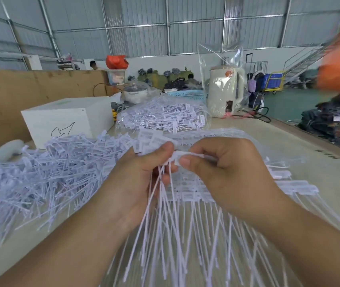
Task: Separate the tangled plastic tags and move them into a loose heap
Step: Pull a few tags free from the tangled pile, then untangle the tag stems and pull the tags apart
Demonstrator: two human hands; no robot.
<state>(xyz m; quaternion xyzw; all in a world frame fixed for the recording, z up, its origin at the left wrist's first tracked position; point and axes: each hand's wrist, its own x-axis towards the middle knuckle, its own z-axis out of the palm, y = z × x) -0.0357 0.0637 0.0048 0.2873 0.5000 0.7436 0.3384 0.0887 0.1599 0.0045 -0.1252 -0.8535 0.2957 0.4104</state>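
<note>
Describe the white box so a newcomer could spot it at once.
Start at the big loose heap of tags on the table's left. Just behind it stands the white box, in front of a brown cardboard sheet. Unlike its neighbours, its front bears a black hand-drawn scribble.

head: worn | faces forward-down | near table (pixel 289 141) | wide-angle | single view

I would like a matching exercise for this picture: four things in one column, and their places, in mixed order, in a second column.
Things:
1. bunch of tags
2. loose heap of tags
3. white box
4. kettle

Places:
A. inside a clear plastic bag, far side of the table
B. pinched between the left hand and the right hand
C. behind the heap, on the left
D. spread on the table, left of the hands

Pairs: 1-B, 2-D, 3-C, 4-A
</note>
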